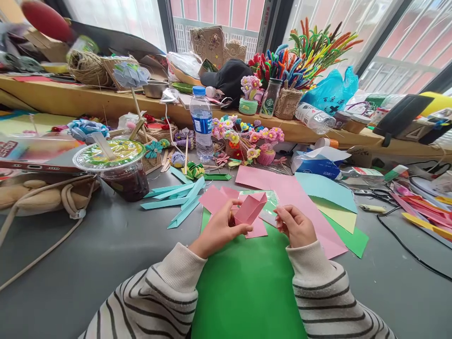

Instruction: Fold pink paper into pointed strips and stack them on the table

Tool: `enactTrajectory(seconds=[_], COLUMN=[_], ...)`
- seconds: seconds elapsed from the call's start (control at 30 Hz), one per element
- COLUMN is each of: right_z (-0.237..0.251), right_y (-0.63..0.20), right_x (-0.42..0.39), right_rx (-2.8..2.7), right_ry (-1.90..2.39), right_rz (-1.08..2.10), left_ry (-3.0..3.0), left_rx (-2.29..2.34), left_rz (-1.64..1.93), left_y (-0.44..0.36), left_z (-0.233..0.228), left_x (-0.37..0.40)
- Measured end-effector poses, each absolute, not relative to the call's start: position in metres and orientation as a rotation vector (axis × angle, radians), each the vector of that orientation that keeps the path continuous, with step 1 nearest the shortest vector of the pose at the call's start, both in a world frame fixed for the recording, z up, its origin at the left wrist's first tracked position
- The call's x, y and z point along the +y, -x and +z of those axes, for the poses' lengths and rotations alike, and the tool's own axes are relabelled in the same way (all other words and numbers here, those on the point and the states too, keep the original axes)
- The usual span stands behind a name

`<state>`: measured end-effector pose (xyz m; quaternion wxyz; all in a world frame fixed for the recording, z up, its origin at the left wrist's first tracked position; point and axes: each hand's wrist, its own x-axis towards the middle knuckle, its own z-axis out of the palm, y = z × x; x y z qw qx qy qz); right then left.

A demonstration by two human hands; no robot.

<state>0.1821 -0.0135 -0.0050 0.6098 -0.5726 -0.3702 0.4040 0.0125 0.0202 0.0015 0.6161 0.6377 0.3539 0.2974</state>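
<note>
My left hand [221, 228] grips a small folded pink paper box [251, 208], thumb below and fingers behind it. The box is tilted, with an open side facing me. To its right my right hand [296, 225] is closed in a pinch, thumb against fingers; what sits between the fingertips is too small to make out. Beneath and behind the hands lie pink paper pieces [213, 200] and a clear-and-green packet [271, 200]. A large green sheet [247, 287] spreads under both hands.
Folded turquoise strips [187, 200] and a lidded drink cup [123, 181] stand left. Right are a large pink sheet [318, 216], turquoise paper [326, 190], scissors [377, 194] and a black cable [406, 249]. Behind are a water bottle [203, 127] and a crowded wooden shelf [169, 113].
</note>
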Motion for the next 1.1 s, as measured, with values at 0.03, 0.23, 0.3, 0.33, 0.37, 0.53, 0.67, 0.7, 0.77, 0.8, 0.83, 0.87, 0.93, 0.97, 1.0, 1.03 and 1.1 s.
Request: enactTrajectory(seconds=[0.03, 0.23, 0.3, 0.33, 0.37, 0.53, 0.67, 0.7, 0.77, 0.8, 0.83, 0.87, 0.93, 0.97, 1.0, 1.03, 1.1], right_z=[-0.005, 0.0, 0.002, 0.002, 0.002, -0.001, -0.001, -0.001, -0.001, -0.001, -0.001, -0.001, -0.001, -0.001, -0.001, -0.001, 0.0], right_y=[-0.182, -0.17, -0.169, -0.169, -0.169, -0.171, -0.17, -0.17, -0.169, -0.169, -0.169, -0.17, -0.17, -0.17, -0.17, -0.171, -0.171], right_x=[-0.013, -0.017, -0.019, -0.019, -0.02, -0.02, -0.02, -0.02, -0.02, -0.02, -0.02, -0.02, -0.02, -0.02, -0.02, -0.02, -0.02], right_rx=[-0.868, -1.092, -1.166, -1.177, -1.173, -1.074, -1.047, -1.042, -1.027, -1.018, -1.013, -1.014, -1.019, -1.021, -1.017, -1.007, -0.973], right_ry=[1.3, 1.222, 1.24, 1.255, 1.27, 1.32, 1.355, 1.36, 1.361, 1.358, 1.354, 1.351, 1.351, 1.354, 1.358, 1.36, 1.367], right_rz=[0.961, 1.073, 1.065, 1.053, 1.037, 1.037, 1.042, 1.043, 1.055, 1.066, 1.079, 1.091, 1.106, 1.111, 1.114, 1.12, 1.135], left_ry=[-1.468, -1.493, -1.513, -1.521, -1.521, -1.44, -1.358, -1.335, -1.294, -1.281, -1.275, -1.273, -1.274, -1.274, -1.27, -1.265, -1.256], left_rx=[0.819, 0.809, 0.79, 0.782, 0.776, 0.825, 0.89, 0.901, 0.915, 0.917, 0.916, 0.913, 0.904, 0.897, 0.892, 0.892, 0.912], left_rz=[0.689, 0.617, 0.564, 0.548, 0.543, 0.622, 0.687, 0.695, 0.707, 0.707, 0.703, 0.697, 0.687, 0.686, 0.689, 0.69, 0.692], left_y=[-0.012, -0.011, -0.009, -0.008, -0.007, -0.003, -0.004, -0.004, -0.005, -0.005, -0.005, -0.005, -0.005, -0.004, -0.005, -0.005, -0.006], left_z=[0.002, 0.008, 0.012, 0.014, 0.016, 0.018, 0.016, 0.015, 0.015, 0.015, 0.015, 0.014, 0.013, 0.013, 0.012, 0.012, 0.012], left_x=[0.021, 0.02, 0.019, 0.019, 0.02, 0.024, 0.024, 0.024, 0.023, 0.023, 0.024, 0.024, 0.026, 0.026, 0.026, 0.026, 0.026])
